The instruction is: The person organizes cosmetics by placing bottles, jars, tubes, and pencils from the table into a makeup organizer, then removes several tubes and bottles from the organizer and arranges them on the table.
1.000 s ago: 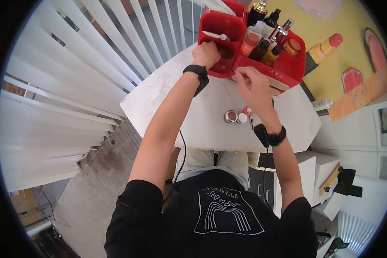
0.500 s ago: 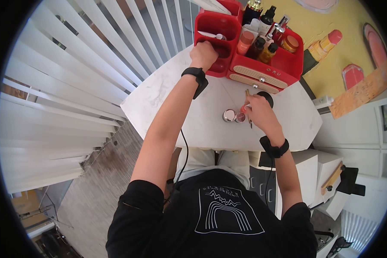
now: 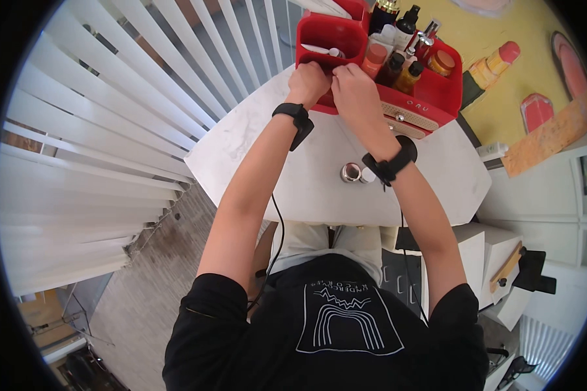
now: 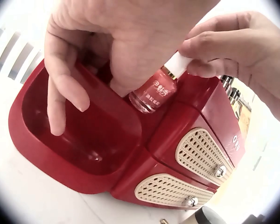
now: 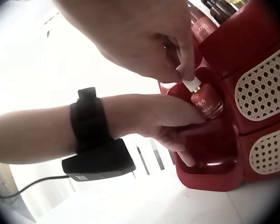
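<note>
Nearest you on the white table (image 3: 293, 189), a small open jar (image 3: 350, 173) sits by your right wrist. Farther out, your left hand (image 4: 98, 51) curls around the red nail polish bottle (image 4: 151, 93) over the red organizer (image 4: 84, 154) tray, while your right hand (image 4: 233, 46) pinches its white cap (image 4: 179, 63).

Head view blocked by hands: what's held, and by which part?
A bottle: right hand pinches its white cap, left hand holds its body.

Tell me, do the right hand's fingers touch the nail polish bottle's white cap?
Touching: the left wrist view shows the right hand pinching the nail polish bottle by its cap.
</note>
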`<state>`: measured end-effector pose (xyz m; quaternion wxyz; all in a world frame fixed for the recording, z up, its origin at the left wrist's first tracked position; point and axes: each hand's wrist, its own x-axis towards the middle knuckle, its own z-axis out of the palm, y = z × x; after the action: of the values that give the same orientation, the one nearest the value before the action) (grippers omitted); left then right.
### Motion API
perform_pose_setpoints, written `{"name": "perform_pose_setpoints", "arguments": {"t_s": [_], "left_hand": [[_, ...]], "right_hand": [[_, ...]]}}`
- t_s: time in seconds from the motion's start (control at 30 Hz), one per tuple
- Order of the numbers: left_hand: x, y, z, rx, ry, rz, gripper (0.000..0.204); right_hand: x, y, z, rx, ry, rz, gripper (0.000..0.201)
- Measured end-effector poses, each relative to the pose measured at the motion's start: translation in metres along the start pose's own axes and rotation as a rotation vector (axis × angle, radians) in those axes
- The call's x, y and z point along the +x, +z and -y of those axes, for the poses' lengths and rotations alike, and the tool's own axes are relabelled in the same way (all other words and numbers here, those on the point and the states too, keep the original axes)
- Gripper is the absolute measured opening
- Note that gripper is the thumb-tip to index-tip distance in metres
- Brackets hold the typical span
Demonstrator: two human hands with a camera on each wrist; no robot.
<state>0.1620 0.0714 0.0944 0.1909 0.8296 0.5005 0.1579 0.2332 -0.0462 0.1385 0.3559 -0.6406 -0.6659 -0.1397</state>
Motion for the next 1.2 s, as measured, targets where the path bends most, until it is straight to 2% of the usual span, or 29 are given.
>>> {"name": "perform_pose_setpoints", "arguments": {"t_s": [0.1,0.23,0.33,0.37,0.4,0.43,0.5,0.6,0.63,0.7,0.73,0.8,0.87,0.9,0.97,1.0,1.03,1.07,1.1,1.17,1.2], "left_hand": [[0.001,0.0,0.003,-0.036,0.014,0.009,0.027],[-0.003,-0.002,0.003,-0.03,0.03,0.01,0.026],[-0.006,0.0,0.007,0.039,0.109,-0.06,0.024],[-0.007,0.0,0.007,0.04,0.109,-0.053,0.024],[-0.006,-0.001,0.006,0.047,0.09,-0.047,0.023],[-0.006,-0.002,0.005,0.055,0.072,-0.043,0.023],[-0.003,-0.002,0.004,0.051,0.04,-0.027,0.023],[-0.003,-0.005,0.002,0.061,0.009,0.0,0.025],[-0.003,-0.006,0.0,0.067,0.003,0.028,0.026],[-0.005,-0.007,-0.002,0.073,0.0,0.051,0.027],[-0.008,-0.005,-0.002,0.07,0.009,0.019,0.028],[-0.012,-0.005,-0.002,0.064,0.011,-0.021,0.029],[-0.018,-0.008,-0.004,0.045,0.036,-0.051,0.03],[-0.02,-0.008,-0.002,0.042,0.032,-0.054,0.03],[-0.026,-0.006,0.006,-0.03,0.13,-0.132,0.026],[-0.033,-0.006,0.009,-0.031,0.13,-0.134,0.026],[-0.044,-0.004,0.012,-0.136,0.226,-0.245,0.024],[-0.056,-0.004,0.013,-0.24,0.322,-0.359,0.023],[-0.071,-0.002,0.014,-0.239,0.321,-0.362,0.023],[-0.102,0.001,0.016,-0.3,0.355,-0.25,0.026],[-0.116,0.004,0.018,-0.328,0.357,-0.103,0.03]], "right_hand": [[0.008,0.005,-0.001,-0.128,-0.076,0.057,0.017],[0.015,0.027,-0.008,-0.178,-0.053,0.059,0.019],[0.016,0.031,-0.003,-0.219,0.019,0.113,0.02],[0.018,0.028,0.0,-0.166,0.105,0.212,0.016],[0.018,0.027,0.0,-0.113,0.19,0.31,0.015],[0.018,0.028,-0.001,-0.112,0.194,0.312,0.015],[0.021,0.029,-0.005,0.004,0.256,0.442,0.015],[0.019,0.031,-0.007,0.042,0.336,0.459,0.021],[0.015,0.033,-0.009,0.041,0.337,0.457,0.021],[0.003,0.032,-0.01,0.06,0.242,0.194,0.018],[-0.005,0.029,-0.013,0.06,0.238,0.192,0.018],[-0.023,0.0,-0.004,0.312,0.141,0.144,0.018],[-0.051,-0.024,-0.009,0.487,0.263,0.429,0.022],[-0.068,-0.034,-0.012,0.462,0.279,0.485,0.025],[-0.097,-0.054,-0.012,0.435,0.295,0.538,0.028],[-0.108,-0.064,-0.01,0.293,0.252,0.608,0.034],[-0.116,-0.07,-0.007,0.149,0.207,0.674,0.041],[-0.123,-0.073,-0.005,0.146,0.201,0.671,0.041],[-0.131,-0.073,-0.002,0.173,0.201,0.671,0.043],[-0.144,-0.068,-0.002,0.201,0.191,0.664,0.047],[-0.151,-0.062,-0.002,0.175,0.139,0.607,0.049]]}}
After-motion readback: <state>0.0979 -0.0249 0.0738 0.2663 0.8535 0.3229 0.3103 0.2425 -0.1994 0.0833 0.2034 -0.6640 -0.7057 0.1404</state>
